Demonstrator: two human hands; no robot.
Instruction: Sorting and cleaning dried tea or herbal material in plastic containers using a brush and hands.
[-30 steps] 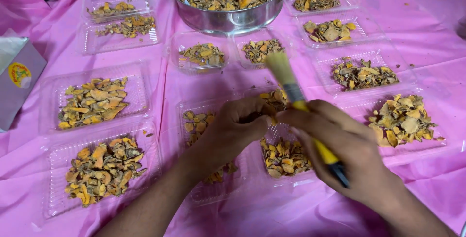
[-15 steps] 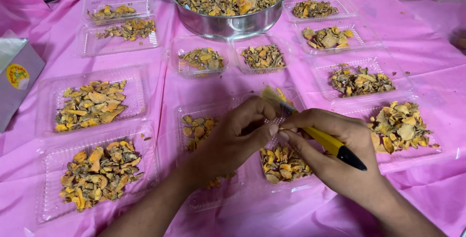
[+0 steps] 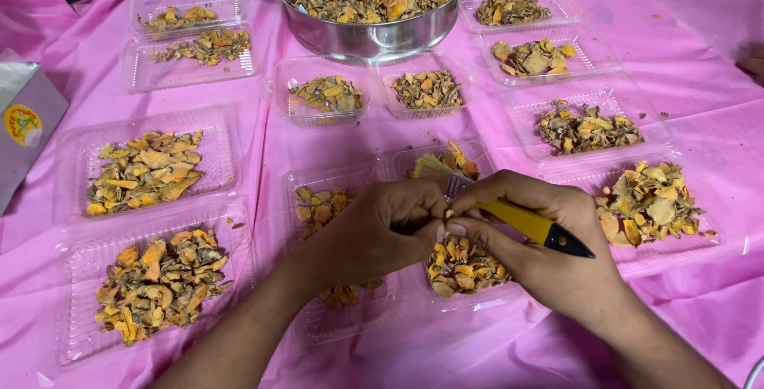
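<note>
My right hand [image 3: 549,254] grips a brush [image 3: 517,218] with a yellow and black handle, its bristles lying low and pointing left over a clear plastic tray [image 3: 434,158] of dried yellow-brown slices. My left hand [image 3: 382,230] is curled beside it, fingertips pinching a small dried piece against the right hand's fingertips. Both hands hover over two clear trays in the middle; the left tray [image 3: 306,190] holds a few slices, partly hidden by my left hand.
A steel pot [image 3: 374,35] full of dried slices stands at the back centre. Several clear trays with slices lie around on the pink cloth [image 3: 318,146], among them a left tray [image 3: 72,158] and a right tray [image 3: 637,258]. A grey box [image 3: 24,130] sits at the left edge.
The brush has swung down from pointing up and away to lying low and flat. My hands have closed together over the middle trays.
</note>
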